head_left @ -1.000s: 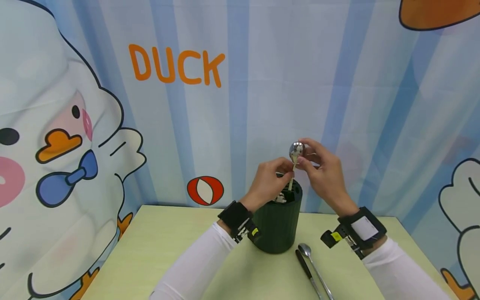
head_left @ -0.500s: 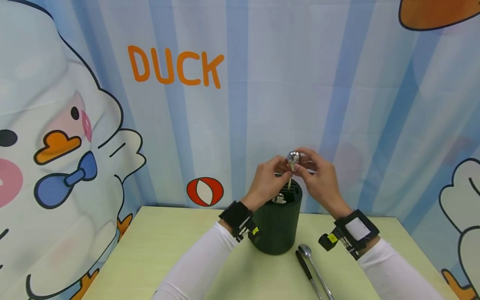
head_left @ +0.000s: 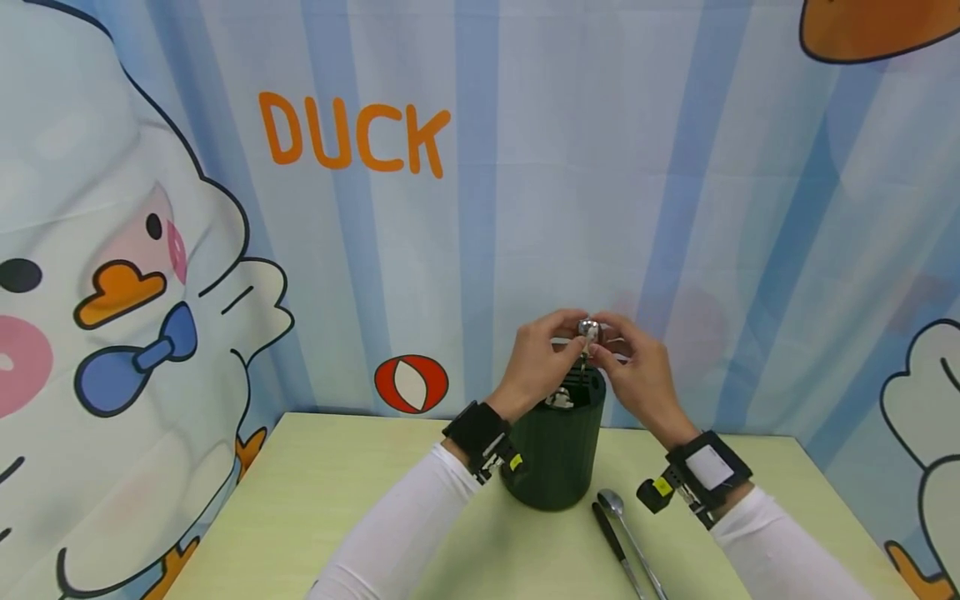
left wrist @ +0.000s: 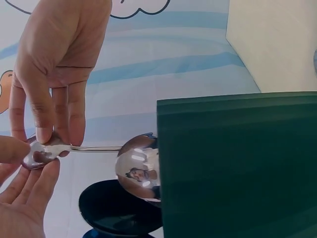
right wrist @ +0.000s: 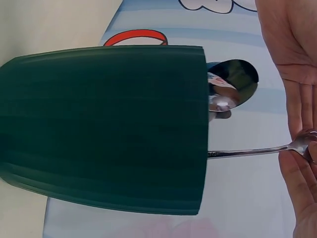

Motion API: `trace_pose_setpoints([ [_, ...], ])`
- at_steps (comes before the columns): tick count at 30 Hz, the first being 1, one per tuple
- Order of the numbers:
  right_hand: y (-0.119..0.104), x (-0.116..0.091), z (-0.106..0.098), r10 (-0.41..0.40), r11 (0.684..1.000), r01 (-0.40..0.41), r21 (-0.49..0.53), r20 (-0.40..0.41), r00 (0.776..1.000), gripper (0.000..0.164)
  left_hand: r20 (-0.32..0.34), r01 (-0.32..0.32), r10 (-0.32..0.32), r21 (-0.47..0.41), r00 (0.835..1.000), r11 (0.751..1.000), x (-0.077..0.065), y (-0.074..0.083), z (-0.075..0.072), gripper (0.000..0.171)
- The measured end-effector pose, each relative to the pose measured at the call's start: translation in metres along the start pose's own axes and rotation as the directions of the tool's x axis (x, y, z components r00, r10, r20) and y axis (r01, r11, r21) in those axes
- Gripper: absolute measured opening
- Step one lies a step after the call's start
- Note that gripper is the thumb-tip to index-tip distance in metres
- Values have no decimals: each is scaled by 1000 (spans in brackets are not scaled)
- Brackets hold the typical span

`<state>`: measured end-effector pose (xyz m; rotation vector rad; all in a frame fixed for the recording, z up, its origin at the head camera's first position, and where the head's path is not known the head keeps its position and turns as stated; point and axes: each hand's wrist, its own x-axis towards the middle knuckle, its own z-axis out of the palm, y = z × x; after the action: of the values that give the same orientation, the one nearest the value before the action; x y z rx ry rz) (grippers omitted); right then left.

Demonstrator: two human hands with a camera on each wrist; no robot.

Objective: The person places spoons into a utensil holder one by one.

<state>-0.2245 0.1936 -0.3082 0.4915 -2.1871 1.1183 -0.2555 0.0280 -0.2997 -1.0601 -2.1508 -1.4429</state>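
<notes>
Standing bowl-up above a dark green holder, a metal spoon is gripped by two hands at once. Its bowl and neck are pinched between the thumb and fingers of the left hand on one side and of the right hand on the other, with the fingers of both clamped on the metal. The handle is pointed down, roughly upright, and its lower end is hidden behind the holder's wall; which part of the mouth is entered cannot be told.

Beside that handle, a second rounded metal head is seen at the rim, and in the left wrist view a dark rounded piece is shown next to it. On the pale table, near the holder, a long-handled spoon and a black-handled utensil are laid side by side. The background is filled by a blue striped curtain printed with "DUCK".
</notes>
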Motion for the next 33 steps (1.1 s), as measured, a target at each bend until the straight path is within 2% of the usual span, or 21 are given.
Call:
trace_pose_setpoints([
  [8,6,-7,3,-4,1000,4,1,10,1000,37,0,9,-9,57,1000,998,-3,-1,1,32],
  [19,15,-16,10,23,998,-20,-63,40,999,35,52,39,-47,149,998,988,-11,-13,5,30],
  [28,26,-23,17,39,995,-33,-94,67,997,31,118,34,-68,269,991,963,-18,-23,6,24],
  [33,29,-25,18,45,995,-37,-98,78,996,31,131,31,-73,302,989,953,-18,-26,7,22],
])
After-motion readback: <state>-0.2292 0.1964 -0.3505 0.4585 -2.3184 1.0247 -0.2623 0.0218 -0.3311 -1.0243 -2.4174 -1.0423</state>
